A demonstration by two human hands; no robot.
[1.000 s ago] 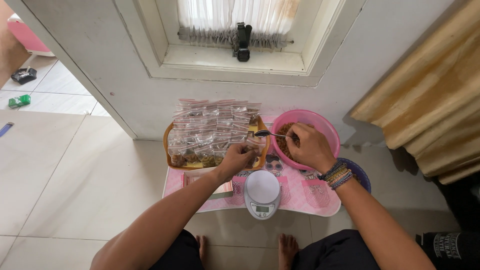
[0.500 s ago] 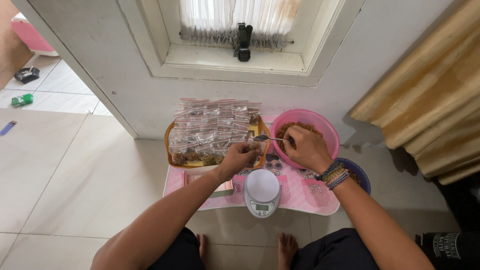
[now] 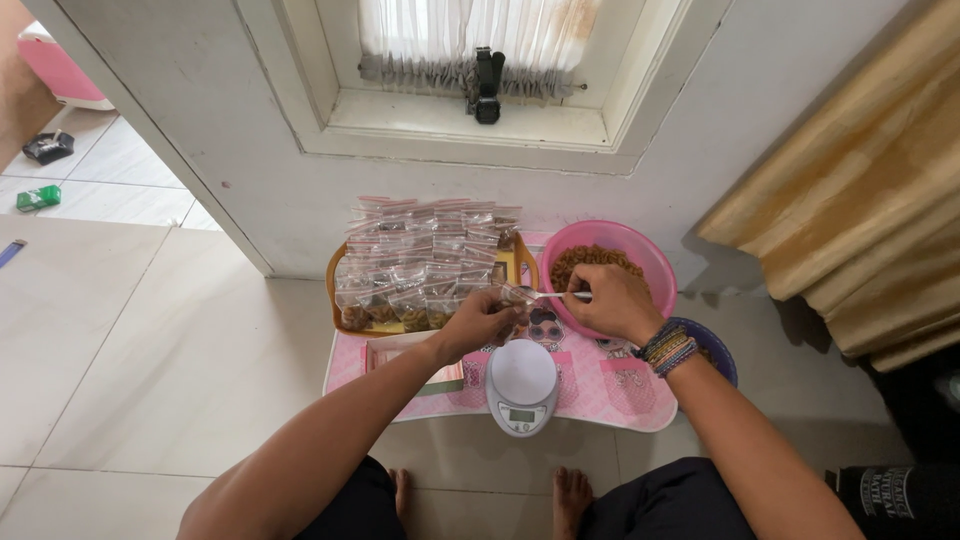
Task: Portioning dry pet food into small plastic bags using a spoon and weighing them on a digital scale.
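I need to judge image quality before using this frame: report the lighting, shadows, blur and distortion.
Head view: soft daylight, brightest at the curtained window, slightly blown out there; faint shadow right of the pink bowl; wide-angle bending tilts the wall edges; left hand, right hand and scale sharp, without noticeable motion blur.

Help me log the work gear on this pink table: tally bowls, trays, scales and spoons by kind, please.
Bowls: 2, a pink bowl and a blue bowl
Trays: 1, the yellow tray
Scales: 1, the white scale
Spoons: 1, the spoon
Total: 5
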